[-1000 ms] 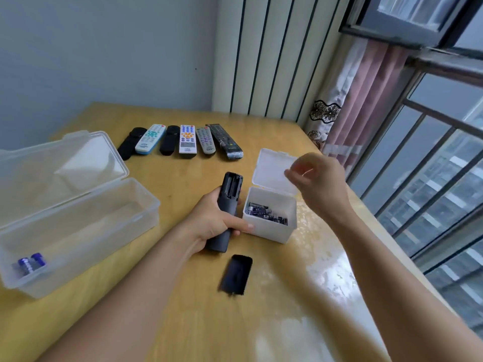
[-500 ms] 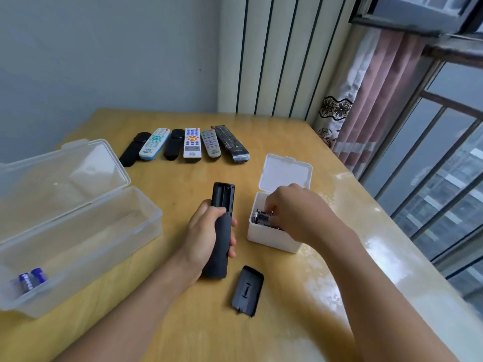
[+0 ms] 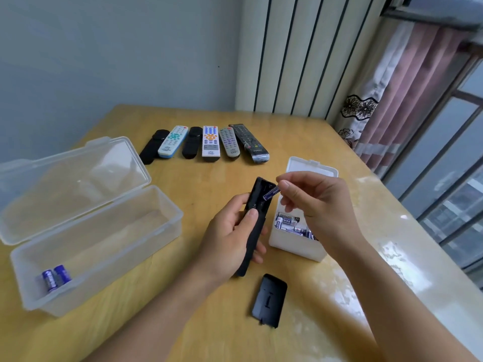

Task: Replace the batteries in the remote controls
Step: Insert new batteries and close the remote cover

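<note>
My left hand grips a black remote with its back up and the battery bay open at the far end. My right hand pinches a blue battery and holds its tip at the open bay. The remote's black cover lies on the table in front of me. A small white box, lid open, holds several blue batteries. Two used blue batteries lie in the near corner of a large clear box.
Several other remotes lie in a row at the far side of the wooden table. The clear box's lid stands open toward the wall. A curtain and barred window run along the right.
My right hand reached into the white box, came out with a battery and carried it to the remote's open bay. My left hand tilted the remote up slightly.
</note>
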Demonstrator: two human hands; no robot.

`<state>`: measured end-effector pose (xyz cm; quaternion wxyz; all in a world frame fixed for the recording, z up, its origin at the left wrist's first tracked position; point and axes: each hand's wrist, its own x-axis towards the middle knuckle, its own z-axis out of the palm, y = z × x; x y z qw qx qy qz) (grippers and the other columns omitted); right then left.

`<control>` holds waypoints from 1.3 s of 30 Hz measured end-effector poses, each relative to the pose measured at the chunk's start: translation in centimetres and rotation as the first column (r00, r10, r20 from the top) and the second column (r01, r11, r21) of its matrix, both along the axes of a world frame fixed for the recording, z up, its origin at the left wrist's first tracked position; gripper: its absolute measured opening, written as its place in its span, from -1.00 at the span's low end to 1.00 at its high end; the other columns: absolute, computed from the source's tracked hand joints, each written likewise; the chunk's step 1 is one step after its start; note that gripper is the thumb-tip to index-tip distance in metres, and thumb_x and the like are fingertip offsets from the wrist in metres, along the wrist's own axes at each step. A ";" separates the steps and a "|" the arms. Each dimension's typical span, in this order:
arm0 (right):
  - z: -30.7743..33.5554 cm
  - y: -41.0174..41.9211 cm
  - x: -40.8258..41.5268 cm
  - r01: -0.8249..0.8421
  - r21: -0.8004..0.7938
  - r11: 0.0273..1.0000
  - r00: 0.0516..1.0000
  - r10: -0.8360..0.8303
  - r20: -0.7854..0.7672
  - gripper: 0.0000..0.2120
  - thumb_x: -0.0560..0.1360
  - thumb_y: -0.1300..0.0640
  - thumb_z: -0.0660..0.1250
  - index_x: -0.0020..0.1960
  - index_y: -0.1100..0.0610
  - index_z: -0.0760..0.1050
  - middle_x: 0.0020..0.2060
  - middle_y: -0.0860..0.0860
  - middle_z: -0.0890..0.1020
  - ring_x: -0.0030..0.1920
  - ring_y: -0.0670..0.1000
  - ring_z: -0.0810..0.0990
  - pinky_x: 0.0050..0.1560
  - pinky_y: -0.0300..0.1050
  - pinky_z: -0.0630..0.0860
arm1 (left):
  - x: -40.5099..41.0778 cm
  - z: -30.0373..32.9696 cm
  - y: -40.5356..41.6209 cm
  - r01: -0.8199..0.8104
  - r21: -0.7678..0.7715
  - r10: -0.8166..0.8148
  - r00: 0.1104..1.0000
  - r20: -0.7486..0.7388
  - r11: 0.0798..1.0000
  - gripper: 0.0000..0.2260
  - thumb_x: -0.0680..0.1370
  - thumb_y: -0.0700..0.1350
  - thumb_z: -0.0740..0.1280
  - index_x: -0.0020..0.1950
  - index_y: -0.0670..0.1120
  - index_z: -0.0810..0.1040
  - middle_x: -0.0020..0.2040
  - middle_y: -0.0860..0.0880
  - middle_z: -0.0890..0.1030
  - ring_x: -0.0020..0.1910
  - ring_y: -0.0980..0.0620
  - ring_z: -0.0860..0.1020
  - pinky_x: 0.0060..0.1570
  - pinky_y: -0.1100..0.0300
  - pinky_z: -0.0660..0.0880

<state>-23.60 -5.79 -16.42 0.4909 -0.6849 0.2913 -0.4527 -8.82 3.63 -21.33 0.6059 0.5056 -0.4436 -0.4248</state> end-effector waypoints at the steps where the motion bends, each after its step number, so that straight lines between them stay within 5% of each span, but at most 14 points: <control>1: 0.0 0.1 0.1 0.012 -0.048 0.999 1.000 -0.013 -0.021 -0.95 0.51 0.23 0.45 -0.07 0.16 0.69 -0.38 0.04 0.66 -0.39 -0.05 0.59 -0.31 -0.25 0.55 | -0.1 0.0 0.2 -0.006 -0.009 0.007 1.000 0.029 1.000 -0.72 0.72 -0.12 0.19 0.14 0.25 0.58 -0.23 -0.04 0.62 -0.39 -0.06 0.58 -0.43 0.08 0.56; 10: -0.9 1.6 1.5 0.187 -0.246 0.951 0.975 -0.211 -0.075 -0.87 0.46 0.24 0.52 -0.09 0.01 0.72 -0.30 -0.11 0.72 -0.39 -0.10 0.65 -0.31 -0.30 0.54 | -1.0 0.2 0.8 -0.109 -0.032 0.113 0.971 0.212 0.994 -0.83 0.71 -0.04 0.18 0.11 0.13 0.56 -0.33 -0.11 0.61 -0.48 -0.03 0.54 -0.53 0.12 0.50; 15: -1.0 1.8 2.0 0.139 -0.293 0.946 0.975 -0.182 -0.125 -0.87 0.47 0.19 0.52 0.00 0.03 0.74 -0.16 -0.05 0.66 -0.16 -0.11 0.63 -0.18 -0.30 0.50 | -0.4 0.4 0.7 -0.139 -0.035 0.144 0.960 0.239 0.990 -0.86 0.70 -0.01 0.20 0.06 0.06 0.55 -0.35 -0.22 0.57 -0.52 -0.07 0.52 -0.57 0.09 0.49; 18: -0.1 1.3 1.4 -0.006 0.089 0.996 1.000 0.003 0.031 -0.90 0.43 0.12 0.51 -0.06 0.06 0.75 -0.10 0.04 0.69 -0.06 -0.04 0.68 -0.09 -0.24 0.56 | -0.1 0.5 0.6 -0.070 -0.038 0.077 0.964 0.253 0.997 -0.86 0.70 0.00 0.20 0.08 0.10 0.55 -0.39 -0.09 0.57 -0.52 -0.04 0.52 -0.57 0.10 0.48; 21: 0.5 1.0 0.8 -0.268 0.450 0.852 0.960 0.198 0.197 -0.84 0.40 0.09 0.50 -0.03 0.07 0.72 -0.15 0.08 0.70 -0.13 0.03 0.67 -0.09 -0.11 0.59 | 0.1 0.7 0.6 -0.014 -0.051 0.027 0.966 0.256 0.999 -0.87 0.70 0.01 0.21 0.09 0.15 0.56 -0.39 -0.03 0.56 -0.52 -0.02 0.51 -0.58 0.10 0.47; 26: 1.1 0.6 0.4 -0.314 0.578 0.753 0.947 0.207 0.246 -0.80 0.29 0.24 0.52 -0.10 0.07 0.74 -0.16 0.09 0.72 -0.14 0.03 0.70 -0.10 -0.16 0.64 | 0.7 0.9 0.8 0.026 -0.086 0.005 0.942 0.336 0.996 -0.87 0.70 0.02 0.23 0.15 0.20 0.56 -0.34 -0.08 0.58 -0.50 0.00 0.53 -0.58 0.09 0.49; 32: 0.9 1.3 1.2 -0.230 0.403 0.886 0.962 0.145 0.230 -0.72 0.19 0.26 0.58 -0.12 0.07 0.73 -0.27 0.07 0.67 -0.21 0.04 0.69 -0.10 -0.16 0.61 | 0.5 1.2 0.7 0.014 -0.078 0.012 0.946 0.325 0.997 -0.88 0.70 0.02 0.21 0.10 0.17 0.54 -0.39 -0.05 0.58 -0.53 0.01 0.53 -0.60 0.15 0.47; 35: 1.0 1.8 2.0 -0.159 0.291 0.943 0.985 0.133 0.107 -0.73 0.32 0.27 0.57 -0.01 0.06 0.70 -0.21 0.03 0.70 -0.15 -0.02 0.70 -0.06 -0.21 0.60 | 0.9 1.4 0.6 0.001 -0.003 0.000 0.968 0.252 1.000 -0.86 0.70 0.01 0.21 0.00 0.10 0.54 -0.43 -0.03 0.57 -0.55 -0.02 0.51 -0.59 0.19 0.43; 37: 0.4 1.8 1.8 0.008 -0.043 0.999 0.988 -0.015 -0.154 -0.72 0.50 0.21 0.48 0.18 0.00 0.61 0.04 -0.03 0.70 -0.02 -0.12 0.69 -0.02 -0.27 0.59 | 1.1 1.4 0.3 -0.053 0.072 0.038 0.980 0.198 0.996 -0.84 0.70 0.00 0.19 -0.03 0.03 0.49 -0.40 -0.07 0.59 -0.54 -0.06 0.53 -0.58 0.16 0.45; 39: 0.2 1.3 0.4 0.154 -0.417 0.896 0.905 -0.298 -0.305 -0.78 0.56 0.13 0.41 0.18 -0.07 0.58 0.06 -0.17 0.63 -0.04 -0.20 0.63 -0.12 -0.36 0.55 | 1.5 1.2 -0.1 -0.123 0.177 0.110 0.991 0.083 0.976 -0.85 0.71 -0.04 0.17 0.05 -0.09 0.45 -0.34 -0.14 0.62 -0.50 -0.09 0.57 -0.54 0.11 0.51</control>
